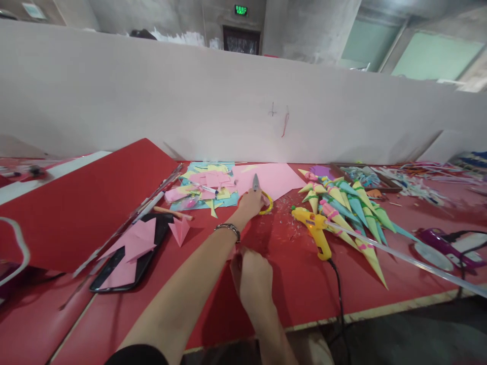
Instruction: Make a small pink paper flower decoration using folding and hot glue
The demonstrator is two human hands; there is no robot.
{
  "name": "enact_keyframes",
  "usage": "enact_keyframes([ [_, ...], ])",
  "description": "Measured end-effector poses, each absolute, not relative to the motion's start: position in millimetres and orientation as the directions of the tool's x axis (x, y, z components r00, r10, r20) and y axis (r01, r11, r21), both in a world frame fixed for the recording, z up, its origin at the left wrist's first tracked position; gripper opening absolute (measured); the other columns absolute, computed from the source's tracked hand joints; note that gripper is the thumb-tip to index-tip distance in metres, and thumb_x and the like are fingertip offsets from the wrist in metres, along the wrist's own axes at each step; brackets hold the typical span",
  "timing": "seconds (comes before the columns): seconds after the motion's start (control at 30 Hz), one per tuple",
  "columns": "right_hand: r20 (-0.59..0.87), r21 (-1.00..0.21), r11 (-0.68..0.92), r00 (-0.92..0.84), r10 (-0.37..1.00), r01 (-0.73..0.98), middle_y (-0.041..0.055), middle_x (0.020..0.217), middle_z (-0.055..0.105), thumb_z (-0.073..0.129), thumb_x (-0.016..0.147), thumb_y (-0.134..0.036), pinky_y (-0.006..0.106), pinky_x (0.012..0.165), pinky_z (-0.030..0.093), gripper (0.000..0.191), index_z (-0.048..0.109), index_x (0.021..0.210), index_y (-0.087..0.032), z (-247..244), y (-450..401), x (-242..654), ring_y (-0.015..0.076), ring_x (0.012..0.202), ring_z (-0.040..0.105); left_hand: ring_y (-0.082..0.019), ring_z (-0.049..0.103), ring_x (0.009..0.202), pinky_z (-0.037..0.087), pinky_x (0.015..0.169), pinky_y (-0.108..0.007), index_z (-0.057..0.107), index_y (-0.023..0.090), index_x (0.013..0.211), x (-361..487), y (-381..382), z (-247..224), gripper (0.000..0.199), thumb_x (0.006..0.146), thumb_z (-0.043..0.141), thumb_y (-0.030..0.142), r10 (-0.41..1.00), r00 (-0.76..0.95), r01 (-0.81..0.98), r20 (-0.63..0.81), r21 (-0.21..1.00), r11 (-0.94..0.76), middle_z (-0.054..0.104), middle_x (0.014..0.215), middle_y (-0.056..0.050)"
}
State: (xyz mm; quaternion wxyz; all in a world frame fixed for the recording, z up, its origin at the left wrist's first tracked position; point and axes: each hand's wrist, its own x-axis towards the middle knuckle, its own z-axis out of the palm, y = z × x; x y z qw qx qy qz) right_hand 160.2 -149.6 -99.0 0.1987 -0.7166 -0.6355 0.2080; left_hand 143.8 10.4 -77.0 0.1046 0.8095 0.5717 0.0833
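Scissors (256,182) with yellow handle loops lie over the edge of a large pink sheet (281,177), blades pointing away. My left hand (251,202), with a bracelet at the wrist, is closed on them near the handles. Nearer the table's front edge, my right hand (254,276) is held below my left wrist. Its fingers are curled together, with a bit of pink beside the fingertips; what they hold is too hidden to tell. A folded pink paper piece (180,230) stands to the left of both hands.
A yellow glue gun (315,230) with a cord lies right of my hands, beside yellow and blue paper cones (367,258). Pink papers (139,241) rest on a black tray (162,230). A red board (95,203) leans at left; paper scraps (213,178) are at the back.
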Motion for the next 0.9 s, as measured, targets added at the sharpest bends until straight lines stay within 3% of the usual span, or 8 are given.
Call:
enact_keyframes([
  [0.23, -0.021, -0.551, -0.103, 0.110, 0.994, 0.828, 0.0059, 0.076, 0.070, 0.046, 0.079, -0.015, 0.026, 0.052, 0.027, 0.019, 0.063, 0.075, -0.020, -92, -153, 159, 0.0190, 0.068, 0.064, -0.021, 0.058, 0.097, 0.049, 0.082, -0.042, 0.052, 0.016, 0.114, 92, 12, -65, 0.031, 0.087, 0.053, 0.031, 0.925, 0.375, 0.884, 0.066, 0.273, -0.379, 0.056, 0.114, -0.008],
  [0.33, 0.006, -0.636, -0.099, 0.133, 0.991, 0.765, 0.0035, 0.066, 0.065, 0.047, 0.074, -0.017, 0.026, 0.051, 0.025, 0.015, 0.059, 0.066, -0.019, -96, -153, 160, 0.0174, 0.060, 0.059, -0.021, 0.057, 0.098, 0.049, 0.083, -0.042, 0.052, 0.016, 0.114, 72, 7, -68, 0.031, 0.087, 0.052, 0.031, 0.932, 0.354, 0.898, 0.080, 0.248, -0.363, 0.057, 0.114, -0.008],
  [0.4, 0.047, -0.773, -0.073, 0.171, 0.984, 0.630, -0.0001, 0.057, 0.057, 0.046, 0.071, -0.019, 0.025, 0.051, 0.026, 0.015, 0.051, 0.057, -0.019, -98, -151, 163, 0.0148, 0.055, 0.052, -0.020, 0.058, 0.096, 0.049, 0.082, -0.042, 0.053, 0.015, 0.114, 65, 3, -72, 0.031, 0.087, 0.052, 0.031, 0.933, 0.354, 0.903, 0.069, 0.235, -0.360, 0.057, 0.112, -0.008],
  [0.5, 0.082, -0.966, 0.005, 0.286, 0.955, 0.259, -0.0055, 0.048, 0.038, 0.040, 0.069, -0.024, 0.022, 0.049, 0.028, 0.019, 0.035, 0.051, -0.021, -99, -148, 170, 0.0108, 0.049, 0.039, -0.019, 0.059, 0.094, 0.050, 0.079, -0.040, 0.054, 0.015, 0.112, 63, -3, -77, 0.029, 0.087, 0.052, 0.031, 0.929, 0.366, 0.905, 0.047, 0.216, -0.368, 0.058, 0.110, -0.008],
  [0.57, 0.054, -0.998, 0.041, 0.331, 0.942, 0.044, -0.0073, 0.047, 0.030, 0.038, 0.069, -0.027, 0.021, 0.046, 0.027, 0.019, 0.031, 0.052, -0.022, -98, -147, 174, 0.0096, 0.046, 0.033, -0.020, 0.058, 0.095, 0.050, 0.080, -0.040, 0.053, 0.015, 0.112, 65, -6, -79, 0.030, 0.087, 0.052, 0.031, 0.926, 0.374, 0.905, 0.048, 0.198, -0.375, 0.057, 0.112, -0.008],
  [0.63, 0.037, -0.997, 0.058, 0.319, 0.947, -0.055, -0.0080, 0.047, 0.029, 0.038, 0.069, -0.029, 0.021, 0.044, 0.027, 0.019, 0.032, 0.052, -0.022, -97, -147, 175, 0.0092, 0.045, 0.031, -0.020, 0.058, 0.097, 0.050, 0.081, -0.041, 0.053, 0.016, 0.114, 66, -9, -79, 0.030, 0.087, 0.052, 0.030, 0.926, 0.374, 0.909, 0.053, 0.175, -0.377, 0.057, 0.114, -0.008],
  [0.8, 0.061, -0.996, 0.077, 0.259, 0.964, -0.054, -0.0074, 0.049, 0.032, 0.041, 0.068, -0.030, 0.022, 0.046, 0.027, 0.019, 0.036, 0.052, -0.021, -95, -149, 169, 0.0091, 0.047, 0.032, -0.020, 0.058, 0.094, 0.051, 0.078, -0.040, 0.052, 0.015, 0.114, 64, -13, -80, 0.032, 0.087, 0.052, 0.032, 0.931, 0.362, 0.928, 0.050, 0.079, -0.365, 0.057, 0.112, -0.008],
  [0.9, 0.064, -0.996, 0.076, 0.233, 0.970, -0.046, -0.0071, 0.050, 0.032, 0.041, 0.069, -0.029, 0.022, 0.047, 0.026, 0.018, 0.036, 0.053, -0.021, -95, -151, 166, 0.0092, 0.048, 0.032, -0.023, 0.054, 0.102, 0.048, 0.082, -0.041, 0.057, 0.015, 0.106, 67, -12, -78, 0.026, 0.085, 0.054, 0.028, 0.910, 0.407, 0.912, 0.077, 0.029, -0.410, 0.057, 0.110, -0.009],
])
